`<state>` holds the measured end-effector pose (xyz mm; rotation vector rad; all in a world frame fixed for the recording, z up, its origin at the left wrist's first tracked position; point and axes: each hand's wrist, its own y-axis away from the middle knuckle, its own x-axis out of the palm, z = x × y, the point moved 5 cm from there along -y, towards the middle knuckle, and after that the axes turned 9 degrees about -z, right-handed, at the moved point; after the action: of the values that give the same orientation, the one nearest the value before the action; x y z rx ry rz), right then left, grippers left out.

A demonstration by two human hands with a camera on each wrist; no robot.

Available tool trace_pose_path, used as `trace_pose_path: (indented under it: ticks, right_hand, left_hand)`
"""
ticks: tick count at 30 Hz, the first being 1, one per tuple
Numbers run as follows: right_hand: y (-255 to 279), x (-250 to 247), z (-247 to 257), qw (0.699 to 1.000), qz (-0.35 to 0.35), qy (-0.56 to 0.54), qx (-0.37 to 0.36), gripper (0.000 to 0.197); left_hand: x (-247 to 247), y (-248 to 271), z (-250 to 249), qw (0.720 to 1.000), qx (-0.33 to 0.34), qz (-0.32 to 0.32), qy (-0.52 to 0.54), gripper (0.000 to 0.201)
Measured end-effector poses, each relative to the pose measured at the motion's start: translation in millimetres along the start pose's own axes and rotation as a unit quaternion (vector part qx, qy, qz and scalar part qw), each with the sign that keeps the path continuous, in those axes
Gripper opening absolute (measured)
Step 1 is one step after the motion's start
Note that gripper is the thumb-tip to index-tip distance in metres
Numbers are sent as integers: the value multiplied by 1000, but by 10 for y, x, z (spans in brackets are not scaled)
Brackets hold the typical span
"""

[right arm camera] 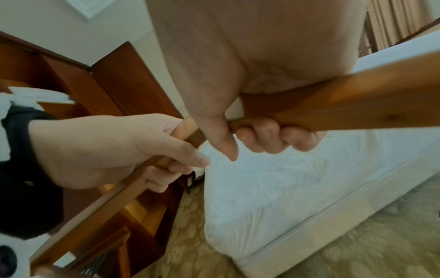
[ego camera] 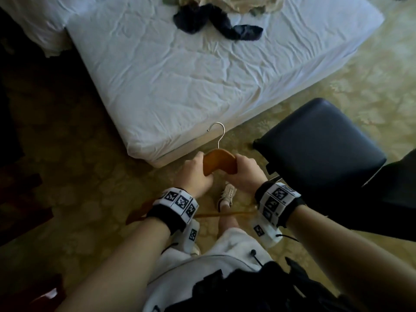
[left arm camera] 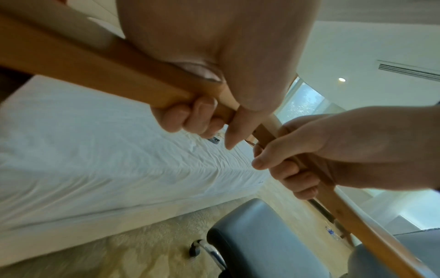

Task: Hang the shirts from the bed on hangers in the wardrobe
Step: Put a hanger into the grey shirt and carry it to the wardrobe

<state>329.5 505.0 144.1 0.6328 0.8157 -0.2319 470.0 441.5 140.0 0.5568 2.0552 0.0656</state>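
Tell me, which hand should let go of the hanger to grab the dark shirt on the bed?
Probably the right hand. Both hands grip the wooden hanger, and the dark shirt lies far up the bed, slightly to the right. The left hand can keep its grip. It's a close call.

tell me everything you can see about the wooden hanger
The brown wooden hanger has a curved, smooth body and a silver metal hook pointing away towards the white bed. It is held in the air above the carpet, the left hand gripping one arm and the right hand the other. No garment hangs on it.
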Motion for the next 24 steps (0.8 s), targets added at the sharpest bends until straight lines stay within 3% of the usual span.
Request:
trace_pose_path:
  ticks: [4, 11, 16, 24]
  right_hand:
    - [-838, -474, -2, 1000, -17, -11, 4, 18]
    - [-2329, -1424, 53, 997, -44, -34, 45, 19]
    - [-3318, -1734, 154, 996, -36, -51, 71, 18]
    - [-4750, -2131, 365, 991, -50, -58, 107, 13]
  left_hand:
    - [-6, -864, -429, 999, 18, 6, -34, 49]
    - [-268, -2320, -1176, 999, 29, -27, -36, 31]
    - [-335, -3270, -1349, 998, 42, -54, -4, 30]
    - [-385, -4914, -1668, 998, 65, -21, -5, 25]
